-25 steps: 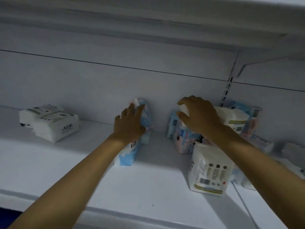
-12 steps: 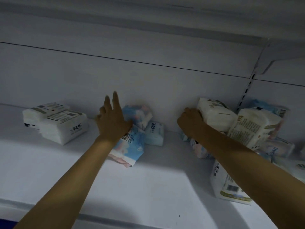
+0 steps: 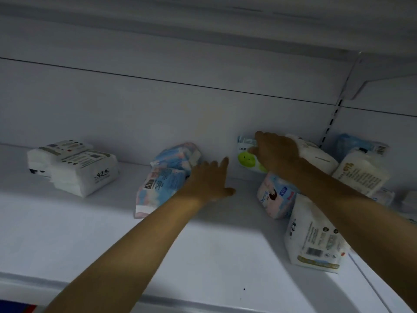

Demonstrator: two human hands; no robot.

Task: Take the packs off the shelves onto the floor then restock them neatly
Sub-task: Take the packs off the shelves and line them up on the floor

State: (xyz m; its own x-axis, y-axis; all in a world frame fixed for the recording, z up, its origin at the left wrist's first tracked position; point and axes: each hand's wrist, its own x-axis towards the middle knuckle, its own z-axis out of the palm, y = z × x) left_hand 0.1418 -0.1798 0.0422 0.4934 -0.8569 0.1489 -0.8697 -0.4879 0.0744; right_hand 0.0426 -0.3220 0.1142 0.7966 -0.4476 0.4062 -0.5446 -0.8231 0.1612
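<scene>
On the white shelf [image 3: 203,256], two blue-and-pink packs [image 3: 164,175] lie against the back wall at the middle. My left hand [image 3: 209,179] hovers just right of them, fingers spread, holding nothing. My right hand [image 3: 275,152] rests on a small pack with a green face [image 3: 246,160] at the back wall, fingers curled over its top; a firm grip cannot be confirmed. A pink-and-blue pack [image 3: 275,195] stands below my right wrist. A white pack [image 3: 313,240] stands upright near the shelf front, right of centre.
Two stacked white packs [image 3: 74,168] lie at the left of the shelf. More white and blue packs [image 3: 361,168] crowd the back right by the slotted upright [image 3: 329,125]. The shelf above [image 3: 225,23] overhangs closely.
My left hand left the blue-and-pink packs and moved right, now open beside them. My right hand shifted from the white pack onto the small green-face pack at the back wall.
</scene>
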